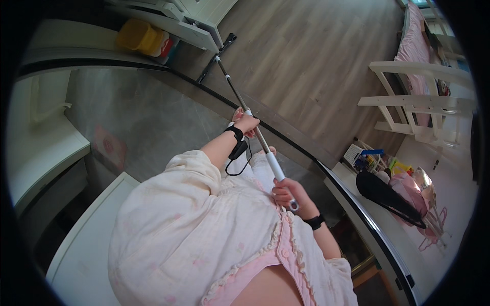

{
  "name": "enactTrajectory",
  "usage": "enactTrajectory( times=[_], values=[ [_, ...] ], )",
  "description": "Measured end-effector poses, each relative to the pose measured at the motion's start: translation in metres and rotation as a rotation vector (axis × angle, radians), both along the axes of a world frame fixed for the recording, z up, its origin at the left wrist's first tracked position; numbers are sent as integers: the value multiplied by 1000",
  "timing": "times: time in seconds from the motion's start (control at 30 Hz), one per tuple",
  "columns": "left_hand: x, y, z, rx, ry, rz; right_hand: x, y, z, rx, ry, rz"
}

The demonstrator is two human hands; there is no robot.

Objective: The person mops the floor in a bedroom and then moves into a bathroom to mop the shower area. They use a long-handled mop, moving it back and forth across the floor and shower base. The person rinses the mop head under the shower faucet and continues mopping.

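A long-handled floor squeegee or flat mop [237, 91] slants away from me, both my hands on its telescopic metal pole. My left hand [247, 125] wraps the pole near a white collar, about halfway along. Closer to my body, my right hand [290, 191] grips the white plastic handle [275, 168] just above its hanging loop [293, 205]. At the far end, the narrow dark head [217, 57] lies across the floor by a white cabinet [203, 32], partly over the door track. Its underside is hidden.
A black door track [279, 134] divides grey tile [153, 111] from wood-look flooring [306, 69]. White ladder-like rails [417, 100] stand right. A yellow container [134, 35] sits far left. Bags [411, 189] and a basket [353, 153] line the right wall. A cable [235, 174] hangs from my left wrist.
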State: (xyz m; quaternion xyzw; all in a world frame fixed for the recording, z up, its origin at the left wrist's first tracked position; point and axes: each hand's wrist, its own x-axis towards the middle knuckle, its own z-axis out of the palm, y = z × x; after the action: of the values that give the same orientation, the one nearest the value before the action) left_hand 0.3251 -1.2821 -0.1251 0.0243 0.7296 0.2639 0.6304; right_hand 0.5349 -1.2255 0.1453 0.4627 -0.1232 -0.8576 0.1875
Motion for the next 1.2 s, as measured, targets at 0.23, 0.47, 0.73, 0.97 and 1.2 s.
enactTrajectory(
  times=[0.23, 0.47, 0.73, 0.97, 1.2],
  values=[
    [124, 12, -21, 5, -130, -135, 127, -7, 17, 341, -73, 131],
    [323, 42, 18, 149, -217, -189, 295, -10, 60, 474, -237, 210],
    [396, 42, 57, 209, -204, -52, 343, -29, 94, 414, -273, 42],
    [317, 4, 76, 191, -142, 66, 287, -38, 105, 201, -131, -51],
    [147, -83, 69, 92, -7, 28, 164, -51, 65, -124, 3, -62]
  ],
)
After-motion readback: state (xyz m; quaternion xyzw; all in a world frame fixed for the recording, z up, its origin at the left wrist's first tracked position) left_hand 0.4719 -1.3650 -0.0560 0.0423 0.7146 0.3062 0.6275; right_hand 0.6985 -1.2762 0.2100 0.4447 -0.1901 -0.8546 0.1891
